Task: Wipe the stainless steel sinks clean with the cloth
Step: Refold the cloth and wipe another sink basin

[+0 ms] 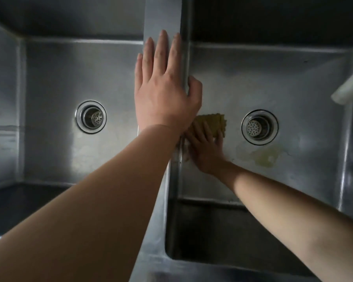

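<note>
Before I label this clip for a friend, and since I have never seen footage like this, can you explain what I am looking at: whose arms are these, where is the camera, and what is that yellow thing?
There is no machine here. The single picture comes from a camera worn on a person's head, looking down at their own two bare arms.

Below are two stainless steel sinks side by side, each with a round drain: the left sink and the right sink. A metal divider runs between them.

The left hand lies flat and open on that divider, holding nothing. The right hand reaches down into the right sink and presses a yellow cloth against its floor, beside the drain. A yellowish stain lies nearby.
</note>
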